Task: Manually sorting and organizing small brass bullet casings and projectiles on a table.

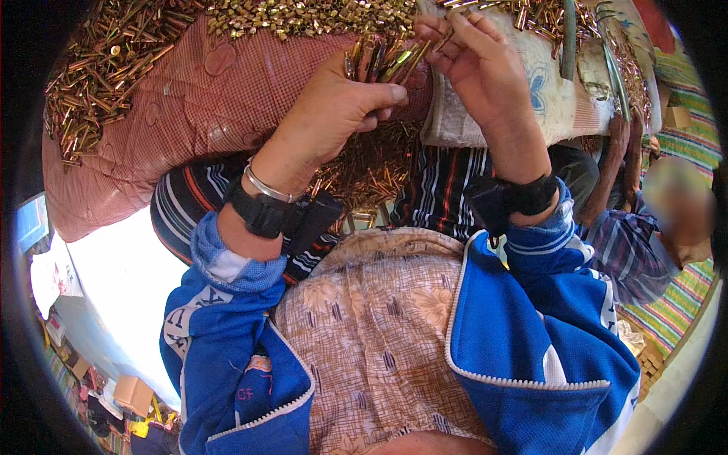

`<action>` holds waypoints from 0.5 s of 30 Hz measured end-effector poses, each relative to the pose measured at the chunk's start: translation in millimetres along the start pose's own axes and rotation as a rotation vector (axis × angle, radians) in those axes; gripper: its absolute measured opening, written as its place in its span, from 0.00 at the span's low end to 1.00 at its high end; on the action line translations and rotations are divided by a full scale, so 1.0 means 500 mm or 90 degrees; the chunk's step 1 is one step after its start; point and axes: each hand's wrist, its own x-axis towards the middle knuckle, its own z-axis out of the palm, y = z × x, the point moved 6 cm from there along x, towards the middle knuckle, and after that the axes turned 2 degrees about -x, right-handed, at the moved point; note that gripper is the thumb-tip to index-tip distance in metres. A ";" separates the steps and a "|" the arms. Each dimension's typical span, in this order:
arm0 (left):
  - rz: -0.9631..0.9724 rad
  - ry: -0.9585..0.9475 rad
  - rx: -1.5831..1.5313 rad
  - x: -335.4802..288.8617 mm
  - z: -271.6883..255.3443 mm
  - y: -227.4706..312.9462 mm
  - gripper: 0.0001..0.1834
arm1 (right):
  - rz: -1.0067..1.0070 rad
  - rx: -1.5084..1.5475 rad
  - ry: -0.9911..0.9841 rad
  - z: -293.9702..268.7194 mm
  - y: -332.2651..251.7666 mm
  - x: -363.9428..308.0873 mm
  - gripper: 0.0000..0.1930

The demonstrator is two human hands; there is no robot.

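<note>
Top centre, the left hand [337, 106] grips a bunch of shiny metallic pieces [385, 62]; right beside it, the right hand [478, 64] curls its fingers, pinching something or not, I can't tell.

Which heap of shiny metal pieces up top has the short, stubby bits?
The middle heap of stubby golden pieces; the left heap of coppery pieces and right heap of coppery pieces hold longer, slimmer ones.

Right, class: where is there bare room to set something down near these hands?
The reddish checked cloth is bare between the left hand and the heap of slim copper-coloured metallic pieces; so is the white blue-patterned cloth right of the right hand. Crowded: the top edge, with short gold-coloured metallic pieces.
</note>
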 end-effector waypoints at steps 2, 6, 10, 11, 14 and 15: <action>-0.005 0.011 0.003 -0.005 -0.004 0.000 0.08 | 0.015 -0.054 0.013 0.003 0.001 -0.014 0.06; -0.006 -0.010 -0.008 0.002 -0.007 -0.006 0.07 | 0.051 -0.051 0.009 -0.015 0.010 -0.035 0.07; -0.012 -0.025 0.003 0.002 -0.009 -0.002 0.07 | 0.075 -0.151 -0.012 -0.001 0.011 -0.062 0.08; -0.012 -0.012 0.006 0.004 -0.011 -0.001 0.07 | 0.074 -0.189 -0.004 -0.001 0.011 -0.066 0.09; -0.007 -0.011 0.003 0.005 -0.011 -0.003 0.07 | 0.054 -0.321 0.071 -0.018 0.008 -0.077 0.08; -0.002 -0.022 -0.002 0.003 -0.008 -0.002 0.07 | 0.054 -0.321 0.072 -0.019 0.008 -0.081 0.08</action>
